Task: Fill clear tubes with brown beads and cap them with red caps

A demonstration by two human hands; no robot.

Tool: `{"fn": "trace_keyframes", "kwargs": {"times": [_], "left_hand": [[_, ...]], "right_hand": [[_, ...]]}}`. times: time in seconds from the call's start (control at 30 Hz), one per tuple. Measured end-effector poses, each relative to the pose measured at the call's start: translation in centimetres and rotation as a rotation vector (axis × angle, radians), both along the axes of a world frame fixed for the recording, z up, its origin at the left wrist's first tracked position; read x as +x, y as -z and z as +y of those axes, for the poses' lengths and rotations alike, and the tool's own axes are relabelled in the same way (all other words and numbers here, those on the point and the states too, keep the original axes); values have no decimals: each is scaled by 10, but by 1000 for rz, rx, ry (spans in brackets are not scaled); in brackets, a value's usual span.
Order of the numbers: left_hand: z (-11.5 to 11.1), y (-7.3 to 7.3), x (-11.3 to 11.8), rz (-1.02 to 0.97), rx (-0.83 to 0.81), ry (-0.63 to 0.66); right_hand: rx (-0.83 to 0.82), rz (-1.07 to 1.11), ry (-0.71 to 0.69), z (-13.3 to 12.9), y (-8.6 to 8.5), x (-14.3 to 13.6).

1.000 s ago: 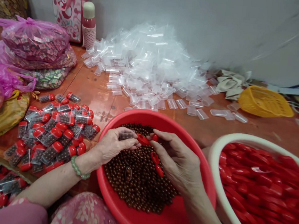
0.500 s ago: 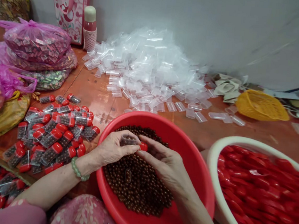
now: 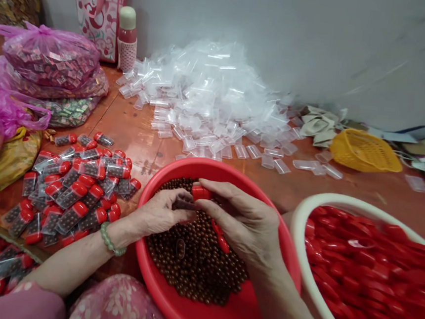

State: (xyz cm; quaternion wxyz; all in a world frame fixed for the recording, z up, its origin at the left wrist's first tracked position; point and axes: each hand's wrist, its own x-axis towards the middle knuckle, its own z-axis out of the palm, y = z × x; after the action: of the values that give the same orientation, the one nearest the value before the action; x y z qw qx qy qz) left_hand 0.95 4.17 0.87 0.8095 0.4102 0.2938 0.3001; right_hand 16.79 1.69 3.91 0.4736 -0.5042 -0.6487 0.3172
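Observation:
Over a red basin (image 3: 283,245) of brown beads (image 3: 203,263), my two hands meet. My left hand (image 3: 159,209) is closed around a small clear tube (image 3: 184,203), mostly hidden by the fingers; its contents look dark. Between thumb and fingers, my right hand (image 3: 249,222) pinches a red cap (image 3: 201,193) at the tube's end; whether they touch I cannot tell. More red pieces (image 3: 221,238) show below the right palm, perhaps held by its curled fingers. An empty-looking clear piece (image 3: 180,249) lies on the beads.
Bead-filled tubes with red caps (image 3: 77,195) are piled at left. Clear empty tubes (image 3: 217,100) heap against the wall. A white tub (image 3: 299,226) of red caps (image 3: 370,272) stands at right, a yellow basket (image 3: 364,150) behind it. Tied plastic bags (image 3: 50,58) and a bottle (image 3: 127,38) sit at back left.
My right hand has turned and risen slightly, showing more of the red cap at the tube. Red pieces now show beneath its palm. The left hand stays nearly in place.

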Motion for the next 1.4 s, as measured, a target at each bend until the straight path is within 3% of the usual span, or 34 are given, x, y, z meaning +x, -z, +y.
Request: {"fn": "trace_keyframes", "kwargs": {"times": [0.6, 0.87, 1.0, 1.1, 1.4], "left_hand": [[0, 4, -4, 95, 76, 105], [0, 1, -5, 3, -49, 61], [1, 1, -2, -77, -212, 37], [3, 0, -3, -115, -222, 18], [0, 2, -5, -172, -219, 39]], "right_hand": [[70, -344, -208, 4, -2, 6], [178, -636, -245, -7, 9, -3], [273, -747, -149, -9, 24, -13], [380, -757, -64, -8, 30, -18], [557, -777, -43, -3, 26, -18]]}}
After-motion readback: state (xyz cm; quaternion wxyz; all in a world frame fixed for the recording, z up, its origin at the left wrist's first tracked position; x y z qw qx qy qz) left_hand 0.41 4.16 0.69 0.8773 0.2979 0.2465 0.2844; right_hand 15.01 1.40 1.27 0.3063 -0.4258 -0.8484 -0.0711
